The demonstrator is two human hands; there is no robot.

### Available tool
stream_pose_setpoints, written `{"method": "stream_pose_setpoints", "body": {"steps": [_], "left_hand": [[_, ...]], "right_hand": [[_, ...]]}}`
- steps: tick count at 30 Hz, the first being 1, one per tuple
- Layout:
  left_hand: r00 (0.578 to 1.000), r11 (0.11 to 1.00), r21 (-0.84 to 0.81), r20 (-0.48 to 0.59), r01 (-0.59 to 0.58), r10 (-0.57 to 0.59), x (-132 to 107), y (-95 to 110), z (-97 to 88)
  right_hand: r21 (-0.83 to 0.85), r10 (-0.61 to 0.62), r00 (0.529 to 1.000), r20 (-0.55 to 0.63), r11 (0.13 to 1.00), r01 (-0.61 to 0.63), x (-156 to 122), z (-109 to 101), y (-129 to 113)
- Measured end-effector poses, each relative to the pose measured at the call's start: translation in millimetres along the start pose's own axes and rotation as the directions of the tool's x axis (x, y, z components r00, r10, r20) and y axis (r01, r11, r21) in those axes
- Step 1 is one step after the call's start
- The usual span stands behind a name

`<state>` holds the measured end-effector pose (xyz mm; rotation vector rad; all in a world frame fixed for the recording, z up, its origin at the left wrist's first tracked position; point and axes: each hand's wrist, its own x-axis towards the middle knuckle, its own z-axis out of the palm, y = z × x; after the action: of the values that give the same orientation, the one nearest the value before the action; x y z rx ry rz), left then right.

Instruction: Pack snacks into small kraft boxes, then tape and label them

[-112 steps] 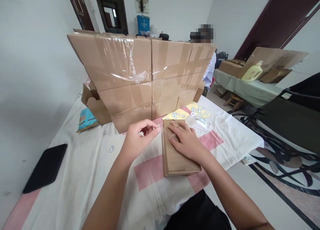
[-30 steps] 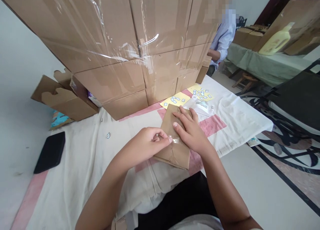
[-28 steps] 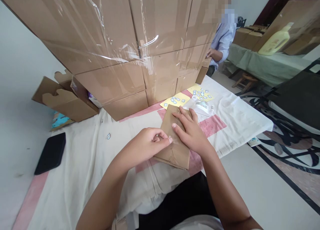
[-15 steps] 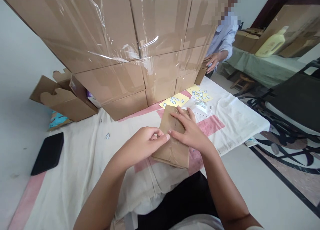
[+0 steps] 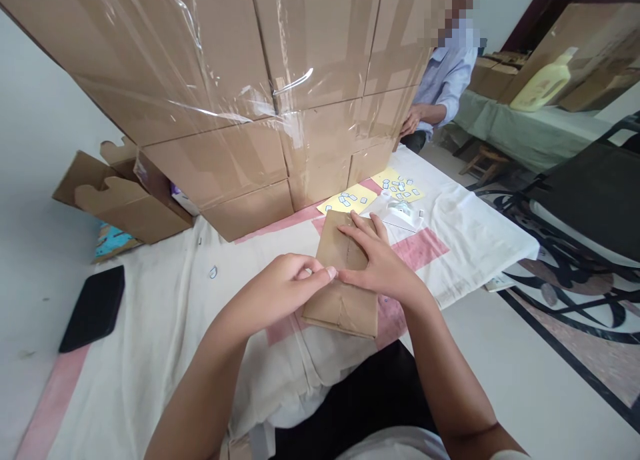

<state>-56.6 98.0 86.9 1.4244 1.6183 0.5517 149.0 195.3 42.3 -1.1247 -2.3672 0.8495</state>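
Note:
A small taped cardboard box (image 5: pixel 357 310) lies on the cloth in front of me. My right hand (image 5: pixel 373 257) rests on its top with the fingers spread, holding nothing. Over the box's left side is my left hand (image 5: pixel 300 277), thumb and fingers pinched together. Anything inside that pinch is too small or hidden to make out. The tips of both thumbs nearly meet above the box. Just beyond it lie yellow sheets (image 5: pixel 367 195) bearing small blue-edged stickers, and a white tape dispenser (image 5: pixel 403 210).
A tall stack of wrapped cartons (image 5: pixel 320 140) stands along the table's far side. Left of it are an open carton (image 5: pixel 130 203) and a black flat device (image 5: pixel 95 307). A co-worker (image 5: pixel 445 80) stands at the stack's right end. A pale yellow bottle (image 5: pixel 543 87) stands on another table.
My right thumb has slid slightly down toward my left thumb; the box has barely moved. The co-worker's hand has moved left and in toward the stack's end.

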Motion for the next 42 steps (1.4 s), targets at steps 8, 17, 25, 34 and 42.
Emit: {"method": "stream_pose_setpoints", "body": {"steps": [8,17,25,34,42], "left_hand": [[0.998,0.997,0.054,-0.001,0.062,-0.062,-3.7,-0.5,-4.3],[0.993,0.985,0.146,-0.085,0.094,-0.082,-5.3,0.0,-13.0],[0.986,0.917,0.368,-0.108,0.156,-0.125,9.6,-5.3,-7.9],[0.997,0.930,0.366,0.050,0.031,-0.053,21.4,-18.8,-13.4],[0.996,0.959,0.283,0.082,0.017,-0.042,28.7,-23.8,-14.0]], "right_hand": [[0.002,-0.011,1.000,0.002,1.000,0.011,0.8,2.2,-3.5],[0.031,-0.031,1.000,0.000,0.999,0.031,2.0,4.5,0.7],[0.045,-0.027,1.000,-0.017,0.999,0.027,1.8,3.7,-2.9],[0.029,-0.023,1.000,-0.009,0.999,0.023,1.0,3.7,-3.1],[0.075,-0.147,0.983,0.108,0.987,0.140,-0.2,-6.8,13.4]]}}
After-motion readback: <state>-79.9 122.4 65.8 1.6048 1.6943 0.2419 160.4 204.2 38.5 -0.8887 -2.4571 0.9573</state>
